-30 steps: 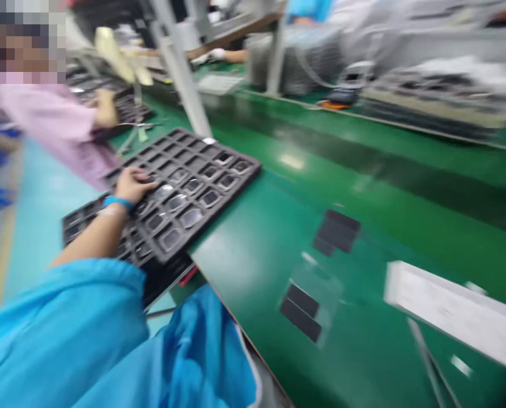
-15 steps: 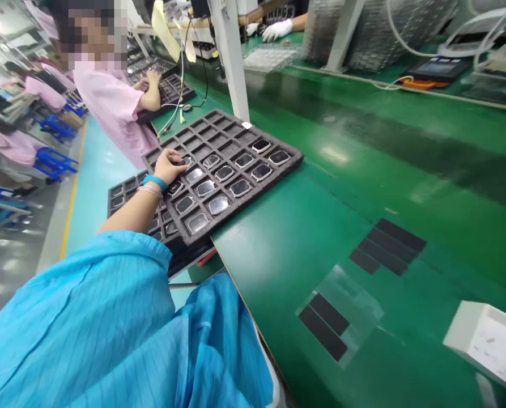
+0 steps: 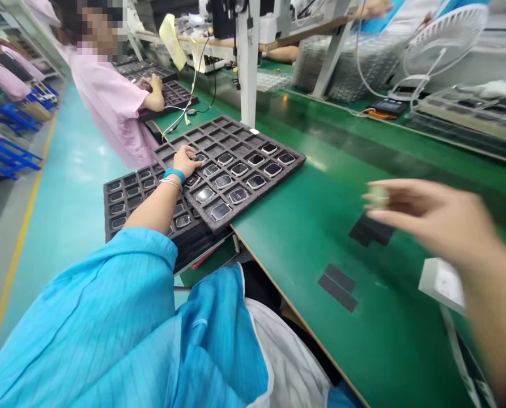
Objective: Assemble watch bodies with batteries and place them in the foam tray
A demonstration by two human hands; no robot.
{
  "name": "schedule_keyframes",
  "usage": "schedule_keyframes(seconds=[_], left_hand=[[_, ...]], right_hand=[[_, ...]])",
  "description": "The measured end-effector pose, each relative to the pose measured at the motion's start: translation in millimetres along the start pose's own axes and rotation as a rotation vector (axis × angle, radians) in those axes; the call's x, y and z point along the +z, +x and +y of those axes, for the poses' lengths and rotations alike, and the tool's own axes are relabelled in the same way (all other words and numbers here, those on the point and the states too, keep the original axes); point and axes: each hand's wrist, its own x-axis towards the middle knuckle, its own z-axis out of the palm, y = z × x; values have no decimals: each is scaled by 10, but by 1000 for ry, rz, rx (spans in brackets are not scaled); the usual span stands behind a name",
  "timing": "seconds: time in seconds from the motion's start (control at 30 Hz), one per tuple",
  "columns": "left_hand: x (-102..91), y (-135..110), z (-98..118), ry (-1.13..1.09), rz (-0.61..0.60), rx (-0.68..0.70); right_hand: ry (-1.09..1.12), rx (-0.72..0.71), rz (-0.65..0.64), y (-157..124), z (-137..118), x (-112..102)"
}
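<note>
My left hand [image 3: 186,162] reaches over the dark foam tray [image 3: 259,209], its fingers curled and closed at the edge of a smartwatch [image 3: 199,159] in one compartment. That watch is partly hidden by the fingertips. Several other square watches [image 3: 238,169] with dark or shiny faces lie in the near compartments; far compartments hold none. Over the green bench, my right hand [image 3: 431,218] is raised and blurred. Between its thumb and fingers is a small pale greenish object [image 3: 379,196], too smeared to identify.
A second foam tray [image 3: 125,190] of watches sits lower left, partly under the first. Black strips [image 3: 337,288] and a white box [image 3: 443,283] lie on the bench [image 3: 286,243]. A white post [image 3: 248,68] stands behind the tray. A co-worker in pink [image 3: 103,96] works beyond.
My right hand has come into view from the right, holding the small pale object. My left hand stays at the watch in the tray. The camera view has shifted.
</note>
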Motion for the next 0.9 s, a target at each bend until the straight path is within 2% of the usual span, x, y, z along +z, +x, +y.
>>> schedule_keyframes(seconds=[0.1, 0.17, 0.23, 0.3, 0.4, 0.53, 0.67, 0.9], left_hand=[[12, 9, 2, 9, -7, -5], [17, 8, 3, 13, -11, 3], [19, 0, 4, 14, -20, 11], [22, -7, 0, 14, -31, 14], [38, 3, -21, 22, -35, 15], [76, 47, -77, 45, -15, 32], [117, 75, -130, 51, -21, 48], [155, 66, -161, 95, -12, 77]], right_hand=[[516, 72, -275, 227, -354, 913], [783, 135, -346, 365, -520, 1386], [973, 220, -375, 466, -575, 1700], [1096, 314, -352, 526, -519, 1878], [1147, 436, -313, 555, -334, 1974], [1176, 456, -395, 540, -171, 1949], [1204, 458, -435, 521, -168, 1921], [1196, 471, -390, 504, -182, 1930]])
